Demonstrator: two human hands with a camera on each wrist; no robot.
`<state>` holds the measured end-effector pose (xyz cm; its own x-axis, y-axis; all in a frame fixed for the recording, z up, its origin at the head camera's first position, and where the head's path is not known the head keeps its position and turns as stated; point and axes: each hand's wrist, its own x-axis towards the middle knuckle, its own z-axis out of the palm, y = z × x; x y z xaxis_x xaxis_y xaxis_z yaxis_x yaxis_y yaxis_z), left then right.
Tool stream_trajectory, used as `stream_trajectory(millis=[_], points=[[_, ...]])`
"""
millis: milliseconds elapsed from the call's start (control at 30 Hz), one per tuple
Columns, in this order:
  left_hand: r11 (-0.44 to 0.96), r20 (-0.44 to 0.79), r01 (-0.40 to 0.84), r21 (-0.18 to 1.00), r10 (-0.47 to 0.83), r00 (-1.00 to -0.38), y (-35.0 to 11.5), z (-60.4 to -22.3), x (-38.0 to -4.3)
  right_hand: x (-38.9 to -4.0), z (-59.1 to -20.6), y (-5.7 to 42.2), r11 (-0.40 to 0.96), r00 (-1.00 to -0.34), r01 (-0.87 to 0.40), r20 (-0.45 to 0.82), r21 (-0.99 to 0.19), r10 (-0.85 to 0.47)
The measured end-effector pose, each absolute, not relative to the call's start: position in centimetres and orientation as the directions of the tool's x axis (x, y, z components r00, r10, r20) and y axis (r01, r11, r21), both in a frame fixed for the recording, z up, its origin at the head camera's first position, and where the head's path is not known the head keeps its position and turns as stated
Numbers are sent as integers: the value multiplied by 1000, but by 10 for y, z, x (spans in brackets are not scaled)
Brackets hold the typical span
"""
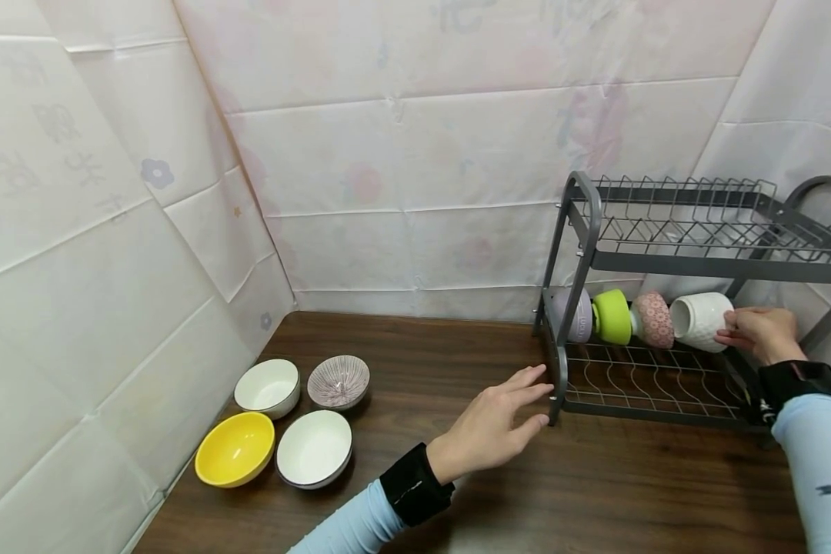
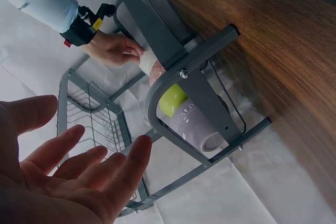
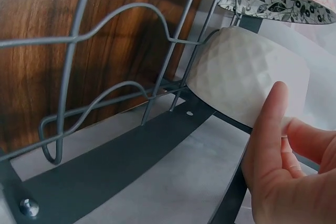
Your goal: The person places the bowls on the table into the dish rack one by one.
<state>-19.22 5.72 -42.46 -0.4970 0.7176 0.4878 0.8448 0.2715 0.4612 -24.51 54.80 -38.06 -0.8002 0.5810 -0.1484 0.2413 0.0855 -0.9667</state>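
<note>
- Ref: grey dish rack [image 1: 720,266] on the wooden table [image 1: 443,346].
- Right hand [image 1: 765,332]: thumb and fingers pinching the white textured bowl [image 1: 709,322], on its side in the rack's lower tier.
- Same tier, left to right before it: purple bowl [image 1: 582,317], green bowl [image 1: 614,317], pink patterned bowl [image 1: 655,320].
- Left hand [image 1: 488,423]: fingers spread, holding nothing, just beside rack's left end.
- Four more bowls, yellow one [image 1: 235,450] included: well left of rack.
</note>
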Motion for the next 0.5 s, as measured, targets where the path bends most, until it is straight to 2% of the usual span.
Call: stream_trajectory(millis=[200,500], points=[[271,494,848,456,715,-494,58,-424,-191,-238,-384,541,257,-809,235,-42,-937,586],[261,490,848,460,722,-488,59,-425,-188,-227,-386,536,374,-835,209,34,-904,549]])
